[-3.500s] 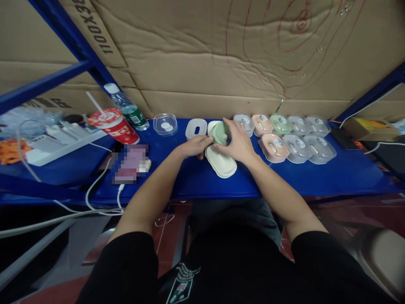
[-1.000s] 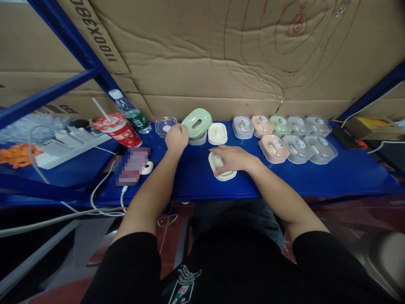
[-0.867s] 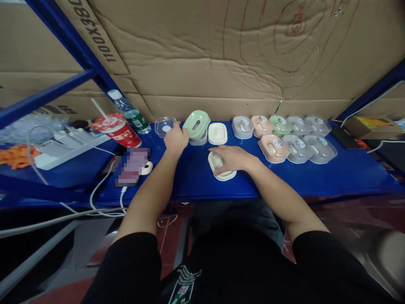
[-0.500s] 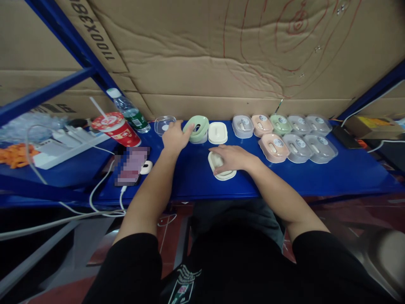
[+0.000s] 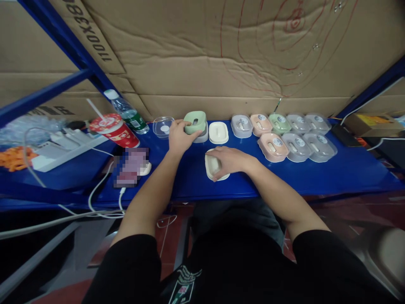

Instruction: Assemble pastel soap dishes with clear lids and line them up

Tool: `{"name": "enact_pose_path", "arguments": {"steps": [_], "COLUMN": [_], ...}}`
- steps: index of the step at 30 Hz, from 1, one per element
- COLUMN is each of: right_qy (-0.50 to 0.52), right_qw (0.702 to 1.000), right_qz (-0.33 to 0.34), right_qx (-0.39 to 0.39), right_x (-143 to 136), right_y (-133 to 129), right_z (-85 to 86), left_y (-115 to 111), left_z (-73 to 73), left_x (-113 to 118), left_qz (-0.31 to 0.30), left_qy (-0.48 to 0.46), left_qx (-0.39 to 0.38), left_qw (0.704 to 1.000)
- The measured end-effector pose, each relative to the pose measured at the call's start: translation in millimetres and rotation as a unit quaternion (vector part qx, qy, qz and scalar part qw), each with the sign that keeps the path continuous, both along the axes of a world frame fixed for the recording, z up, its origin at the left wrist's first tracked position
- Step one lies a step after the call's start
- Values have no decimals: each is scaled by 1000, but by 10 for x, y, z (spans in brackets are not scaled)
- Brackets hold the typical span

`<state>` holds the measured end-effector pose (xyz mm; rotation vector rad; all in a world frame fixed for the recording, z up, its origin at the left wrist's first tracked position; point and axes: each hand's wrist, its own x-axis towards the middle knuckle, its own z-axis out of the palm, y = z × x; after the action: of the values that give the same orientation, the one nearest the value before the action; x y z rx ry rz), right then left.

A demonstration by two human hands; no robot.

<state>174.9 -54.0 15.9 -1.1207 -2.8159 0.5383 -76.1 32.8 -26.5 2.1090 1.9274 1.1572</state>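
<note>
So you've got the green cover [image 5: 199, 117] in your left hand [image 5: 182, 137], thumb and fingers pinching its near side. It's by the table's [image 5: 186, 177] back edge, left of the middle, overlapping a pale gray container [image 5: 203, 137]; can't tell if the two touch. Your right hand [image 5: 232, 159] is curled over a cream tray [image 5: 209, 165] closer to the front edge, grip closed around it with thumb and fingers on opposite sides. Just right of the gray container there's a second cream piece [image 5: 218, 132], lying flat, and left of your left hand is a clear lid [image 5: 163, 126]. Toward the right end you've got eight lidded boxes [image 5: 273, 147] in two rows. Toward the left end: a red cup [image 5: 118, 131] with a straw, beside a leaning bottle [image 5: 131, 116].
</note>
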Motion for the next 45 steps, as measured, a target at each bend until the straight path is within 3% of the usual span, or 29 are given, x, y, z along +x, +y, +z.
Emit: {"name": "enact_pose_path", "arguments": {"steps": [8,18,25,33,37,41,45], "right_qy": [-9,-28,2,88,184,284,275], "right_qw": [1000,999,999,993,980,956,940], "right_qz": [14,32,53,76,80,8,-115], "right_qx": [-2,14,7,17,-4,76,167], "right_x": [-14,-59,-15,89,159,268,337], "right_y": [-17,-43,-21,90,127,327,688], "right_z": [10,-35,43,25,79,-12,-336], "left_y": [32,132,198,152,111,121,165], "left_z": [-126,-200,-268,-181,-108,-85,-99], "left_x": [168,2,-28,-101,-153,-211,-254], "left_qz": [-5,8,-6,12,5,-12,-23], "left_qy": [-9,-28,-43,-32,-10,10,14], "left_qx": [-33,-52,-45,-54,-69,-79,-85], "left_qw": [999,998,998,998,998,997,996]}}
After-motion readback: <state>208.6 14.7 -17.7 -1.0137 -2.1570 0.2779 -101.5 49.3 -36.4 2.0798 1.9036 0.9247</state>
